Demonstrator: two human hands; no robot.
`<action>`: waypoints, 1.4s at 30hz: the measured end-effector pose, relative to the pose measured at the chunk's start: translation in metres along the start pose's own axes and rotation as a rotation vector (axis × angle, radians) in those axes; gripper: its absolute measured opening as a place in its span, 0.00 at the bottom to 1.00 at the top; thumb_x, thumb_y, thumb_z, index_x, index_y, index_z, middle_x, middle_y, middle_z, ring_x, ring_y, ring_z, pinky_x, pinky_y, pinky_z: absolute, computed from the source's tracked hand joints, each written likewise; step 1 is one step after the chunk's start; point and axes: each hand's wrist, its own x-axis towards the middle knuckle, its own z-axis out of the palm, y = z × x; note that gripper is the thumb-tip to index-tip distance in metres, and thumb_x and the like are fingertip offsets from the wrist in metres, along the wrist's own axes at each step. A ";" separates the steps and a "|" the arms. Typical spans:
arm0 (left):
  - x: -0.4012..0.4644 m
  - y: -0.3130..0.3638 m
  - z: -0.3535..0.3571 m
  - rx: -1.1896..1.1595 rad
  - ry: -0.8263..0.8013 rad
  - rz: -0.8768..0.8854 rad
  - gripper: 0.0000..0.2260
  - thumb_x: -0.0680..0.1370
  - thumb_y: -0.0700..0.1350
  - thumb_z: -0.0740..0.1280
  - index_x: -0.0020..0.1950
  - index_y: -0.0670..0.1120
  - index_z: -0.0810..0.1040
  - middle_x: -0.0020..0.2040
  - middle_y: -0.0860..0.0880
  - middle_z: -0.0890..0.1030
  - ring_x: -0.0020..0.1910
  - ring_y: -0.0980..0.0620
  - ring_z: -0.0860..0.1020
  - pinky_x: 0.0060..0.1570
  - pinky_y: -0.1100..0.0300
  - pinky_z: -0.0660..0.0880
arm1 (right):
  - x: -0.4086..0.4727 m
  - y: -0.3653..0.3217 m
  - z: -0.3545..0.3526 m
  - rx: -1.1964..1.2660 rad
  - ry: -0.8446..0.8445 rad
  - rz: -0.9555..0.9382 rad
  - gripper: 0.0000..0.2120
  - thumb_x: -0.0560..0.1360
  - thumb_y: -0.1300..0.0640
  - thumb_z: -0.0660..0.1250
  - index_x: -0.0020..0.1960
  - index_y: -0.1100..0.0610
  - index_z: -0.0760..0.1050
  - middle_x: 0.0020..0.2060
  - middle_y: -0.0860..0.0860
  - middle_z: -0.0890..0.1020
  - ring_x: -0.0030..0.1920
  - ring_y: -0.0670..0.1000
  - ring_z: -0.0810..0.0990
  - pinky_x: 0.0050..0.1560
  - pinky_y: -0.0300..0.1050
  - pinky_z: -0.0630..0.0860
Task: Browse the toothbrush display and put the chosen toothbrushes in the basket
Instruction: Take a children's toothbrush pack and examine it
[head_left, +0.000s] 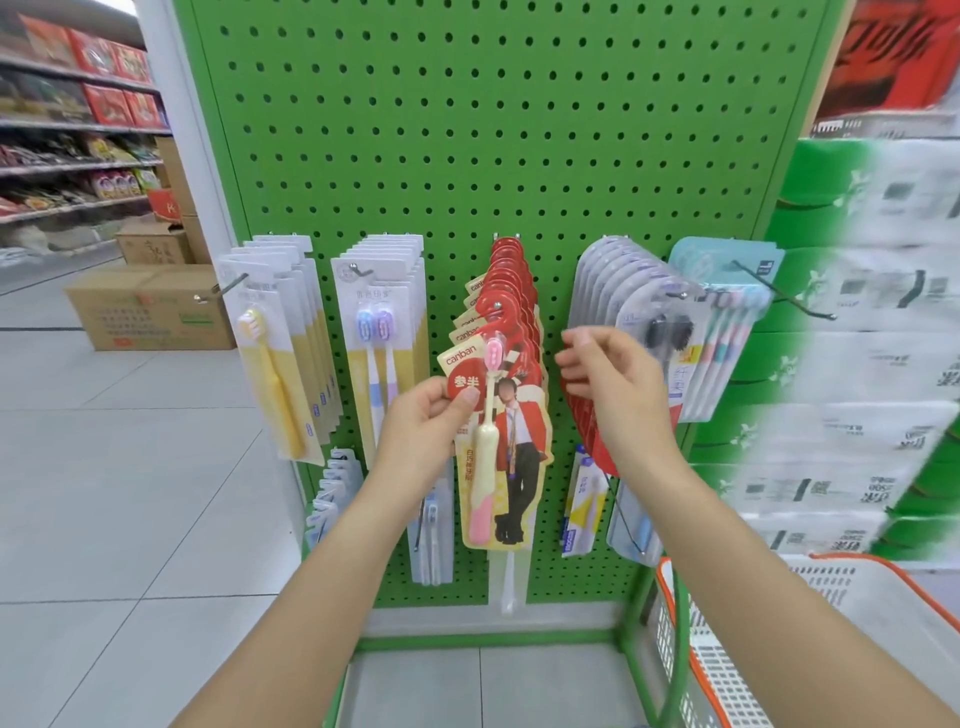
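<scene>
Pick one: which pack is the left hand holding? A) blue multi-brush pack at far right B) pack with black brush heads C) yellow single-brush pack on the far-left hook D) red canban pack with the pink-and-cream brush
D: the left hand pinches the left edge of the front red canban pack, thumb over its red round label, while the right hand holds nothing.

Both forearms bare, no sleeves in view. Left hand (428, 415) and right hand (610, 379): no rings, gloves, watch or bands at wrists. Short plain nails, no polish.
</scene>
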 end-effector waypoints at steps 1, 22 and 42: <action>0.002 -0.001 -0.001 0.005 0.001 -0.001 0.04 0.80 0.42 0.65 0.49 0.46 0.79 0.43 0.52 0.86 0.44 0.56 0.84 0.45 0.60 0.79 | 0.008 -0.005 0.001 -0.028 -0.003 -0.030 0.08 0.81 0.57 0.61 0.47 0.48 0.77 0.41 0.45 0.82 0.46 0.44 0.80 0.50 0.41 0.77; 0.022 -0.005 0.000 -0.001 0.006 -0.003 0.10 0.81 0.38 0.63 0.53 0.52 0.79 0.51 0.50 0.85 0.53 0.52 0.83 0.58 0.50 0.78 | 0.057 -0.024 0.026 -0.424 -0.113 -0.124 0.03 0.79 0.54 0.65 0.46 0.49 0.76 0.40 0.41 0.78 0.41 0.38 0.76 0.40 0.32 0.70; 0.019 -0.008 0.006 -0.097 -0.025 -0.130 0.06 0.81 0.43 0.65 0.55 0.46 0.78 0.51 0.50 0.84 0.52 0.51 0.82 0.54 0.57 0.76 | -0.029 -0.035 -0.039 -0.496 0.061 -0.180 0.03 0.78 0.56 0.66 0.46 0.49 0.76 0.36 0.41 0.80 0.41 0.40 0.80 0.40 0.35 0.74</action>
